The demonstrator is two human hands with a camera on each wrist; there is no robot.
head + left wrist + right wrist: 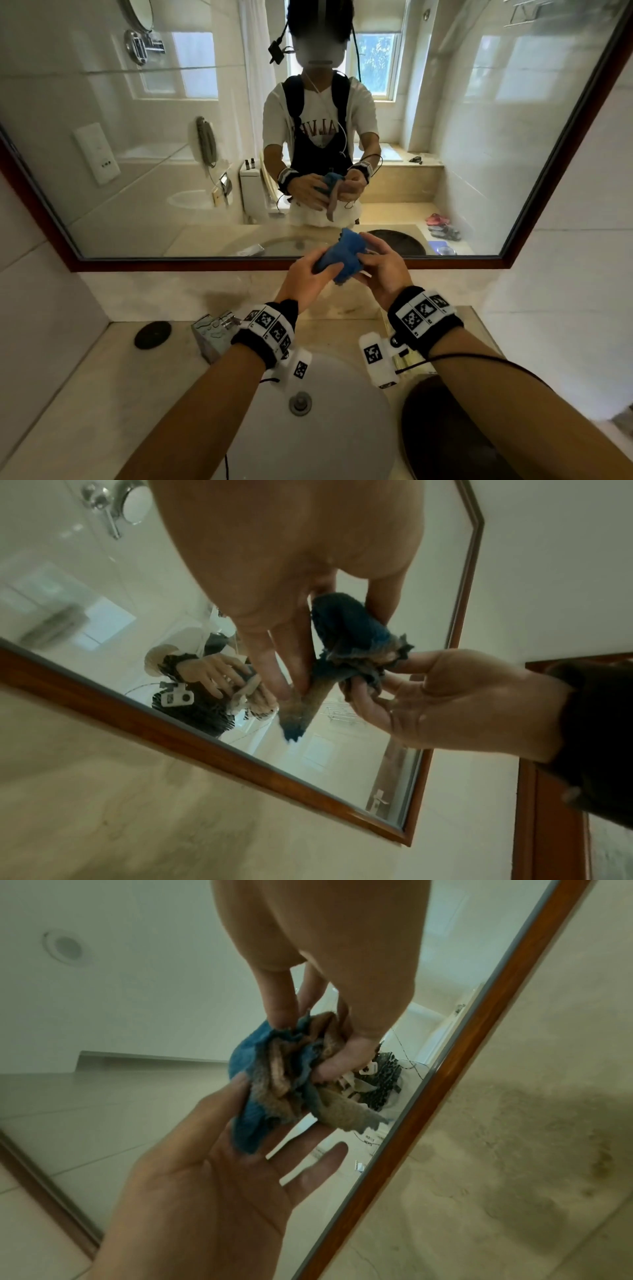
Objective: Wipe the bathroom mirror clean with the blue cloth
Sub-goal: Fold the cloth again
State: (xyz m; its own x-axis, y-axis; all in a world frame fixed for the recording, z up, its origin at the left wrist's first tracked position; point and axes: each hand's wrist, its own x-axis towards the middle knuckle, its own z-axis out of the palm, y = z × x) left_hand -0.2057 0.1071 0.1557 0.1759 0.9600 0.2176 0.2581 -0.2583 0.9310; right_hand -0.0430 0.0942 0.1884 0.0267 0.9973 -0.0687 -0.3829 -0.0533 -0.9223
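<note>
White sink basin [318, 442] nearest, at 6 o'clock. Above it, left hand [305, 275] and right hand [380, 270], level and equally near, both pinch the bunched blue cloth [346, 251] between them: soft, nubbly, brown-stained, one tail hanging. Beyond at 12 o'clock, untouched, stands the bathroom mirror [144, 137]: smooth glass, wood-framed, long axis 9-to-3.

Light source: daylight from a window [376, 61] reflected in the mirror [137, 154]; head view bright and even.
Glare: pale window reflections on the glossy wall tiles.
Shadows: soft, on the backsplash below the mirror frame.
Wrist views: dimmer, greenish cast, motion-blurred.
Distortion: straight mirror edges bow outward at borders.
</note>
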